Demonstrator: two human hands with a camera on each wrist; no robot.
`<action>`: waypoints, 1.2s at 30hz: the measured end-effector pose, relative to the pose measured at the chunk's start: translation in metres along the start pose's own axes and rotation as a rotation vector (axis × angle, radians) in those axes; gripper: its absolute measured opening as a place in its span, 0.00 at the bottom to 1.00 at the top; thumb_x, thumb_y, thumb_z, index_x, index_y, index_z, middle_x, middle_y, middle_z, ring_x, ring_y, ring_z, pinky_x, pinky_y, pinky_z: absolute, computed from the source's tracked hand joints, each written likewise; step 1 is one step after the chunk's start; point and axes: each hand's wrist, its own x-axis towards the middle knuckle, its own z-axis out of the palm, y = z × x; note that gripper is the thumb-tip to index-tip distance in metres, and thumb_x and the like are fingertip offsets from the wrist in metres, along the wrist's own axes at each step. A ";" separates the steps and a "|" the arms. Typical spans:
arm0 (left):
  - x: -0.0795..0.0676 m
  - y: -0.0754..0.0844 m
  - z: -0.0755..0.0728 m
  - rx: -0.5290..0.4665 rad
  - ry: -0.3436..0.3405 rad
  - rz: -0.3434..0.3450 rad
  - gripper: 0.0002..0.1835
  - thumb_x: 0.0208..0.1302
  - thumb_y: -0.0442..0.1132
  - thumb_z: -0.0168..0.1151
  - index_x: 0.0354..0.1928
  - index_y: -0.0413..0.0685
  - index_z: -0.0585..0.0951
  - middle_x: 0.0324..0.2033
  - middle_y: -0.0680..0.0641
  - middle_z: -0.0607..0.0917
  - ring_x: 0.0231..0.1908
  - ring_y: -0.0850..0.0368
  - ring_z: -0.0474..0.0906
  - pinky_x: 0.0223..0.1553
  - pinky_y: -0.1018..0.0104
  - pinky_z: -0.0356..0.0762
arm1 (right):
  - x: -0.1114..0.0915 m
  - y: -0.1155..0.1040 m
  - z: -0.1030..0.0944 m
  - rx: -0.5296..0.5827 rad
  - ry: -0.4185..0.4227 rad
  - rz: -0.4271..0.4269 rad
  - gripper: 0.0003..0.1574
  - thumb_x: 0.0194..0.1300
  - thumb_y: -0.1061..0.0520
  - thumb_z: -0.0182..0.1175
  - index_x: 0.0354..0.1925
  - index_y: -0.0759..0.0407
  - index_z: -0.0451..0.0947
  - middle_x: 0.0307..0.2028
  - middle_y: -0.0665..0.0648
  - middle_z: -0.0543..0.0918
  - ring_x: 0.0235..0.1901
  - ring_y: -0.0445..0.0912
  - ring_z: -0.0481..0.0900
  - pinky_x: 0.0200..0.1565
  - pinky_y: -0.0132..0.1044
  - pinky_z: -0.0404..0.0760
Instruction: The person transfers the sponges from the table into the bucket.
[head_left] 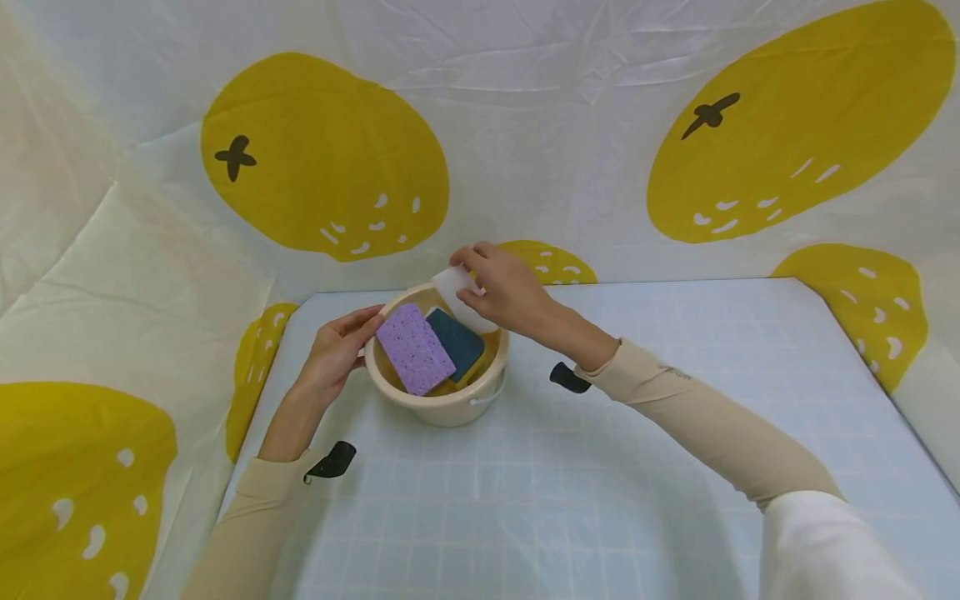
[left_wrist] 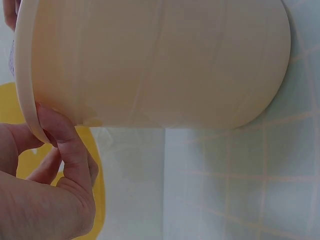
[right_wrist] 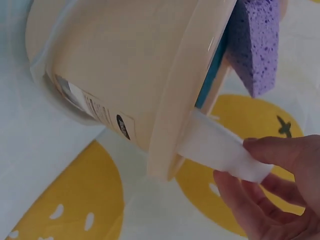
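Note:
A cream bucket (head_left: pixel 435 410) stands toward the back left of the table. My left hand (head_left: pixel 335 352) pinches its left rim, thumb inside and fingers bent under the lip, as the left wrist view shows. At the far right of the rim my right hand (head_left: pixel 512 290) pinches a white sponge (right_wrist: pixel 225 147) between thumb and fingers. The lower end of that sponge is inside the bucket. A purple sponge (head_left: pixel 415 348) leans on the near left of the rim and sticks out above it. Beside it in the bucket lies a yellow sponge with a dark green scouring side (head_left: pixel 455 337).
The bucket's white handle (head_left: pixel 489 396) hangs down on its right side. A pale blue checked cloth covers the table (head_left: pixel 600 483). White fabric with yellow fruit prints (head_left: pixel 322 158) hangs close behind the table and along its sides. Black wrist straps (head_left: pixel 332 460) show near both sleeves.

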 end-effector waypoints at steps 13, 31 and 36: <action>0.002 0.000 0.000 -0.037 -0.021 0.009 0.27 0.63 0.52 0.61 0.62 0.52 0.74 0.56 0.50 0.76 0.49 0.59 0.74 0.38 0.70 0.80 | -0.001 -0.007 0.014 -0.056 -0.104 0.012 0.23 0.62 0.58 0.64 0.54 0.60 0.72 0.45 0.59 0.74 0.37 0.48 0.73 0.40 0.35 0.77; 0.000 -0.001 0.000 -0.081 -0.029 0.034 0.26 0.63 0.49 0.62 0.62 0.49 0.74 0.53 0.51 0.78 0.47 0.63 0.76 0.36 0.70 0.81 | -0.004 -0.002 0.027 -0.064 -0.189 0.053 0.34 0.66 0.51 0.60 0.66 0.56 0.64 0.53 0.60 0.75 0.43 0.49 0.75 0.45 0.39 0.78; 0.000 -0.001 0.000 -0.078 -0.023 0.027 0.26 0.63 0.49 0.62 0.62 0.49 0.74 0.53 0.51 0.78 0.48 0.63 0.75 0.37 0.70 0.80 | -0.004 -0.002 0.024 -0.022 -0.208 0.087 0.37 0.66 0.50 0.60 0.68 0.57 0.61 0.54 0.61 0.74 0.44 0.49 0.74 0.47 0.39 0.77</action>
